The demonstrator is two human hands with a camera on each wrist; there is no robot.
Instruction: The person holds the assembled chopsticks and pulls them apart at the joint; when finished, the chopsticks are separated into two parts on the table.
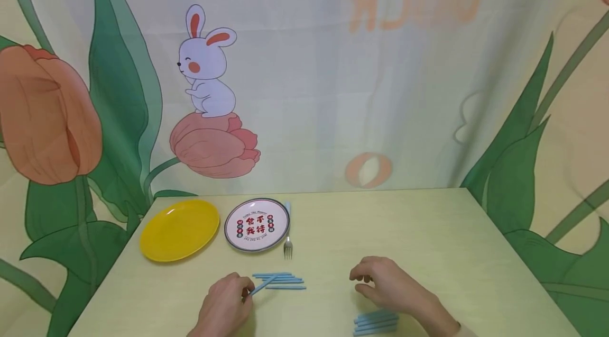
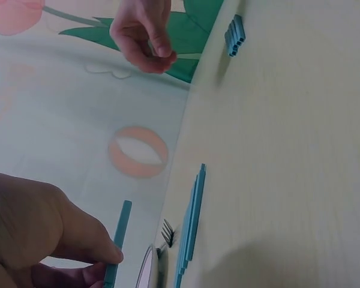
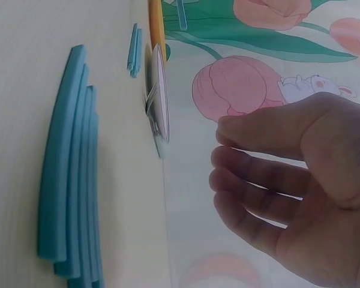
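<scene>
My left hand (image 1: 225,302) pinches one thin blue stick (image 2: 125,219) between thumb and finger, raised at a slant. In the head view this stick crosses in front of a loose group of several blue sticks (image 1: 285,288) lying on the table. Above the table at the right, my right hand (image 1: 387,284) holds nothing, its fingers loosely bent with a gap between thumb and fingertips. Close below it lies a second row of several blue sticks (image 1: 376,322), side by side; the right wrist view shows these sticks (image 3: 72,174) large, apart from the hand.
On the table (image 1: 404,236) at the back left are a yellow plate (image 1: 180,231) and a white plate (image 1: 257,240) with a dark rim and printed characters. A fork (image 1: 287,248) with a pale blue handle lies against the white plate's right side. A printed curtain (image 1: 304,88) hangs behind.
</scene>
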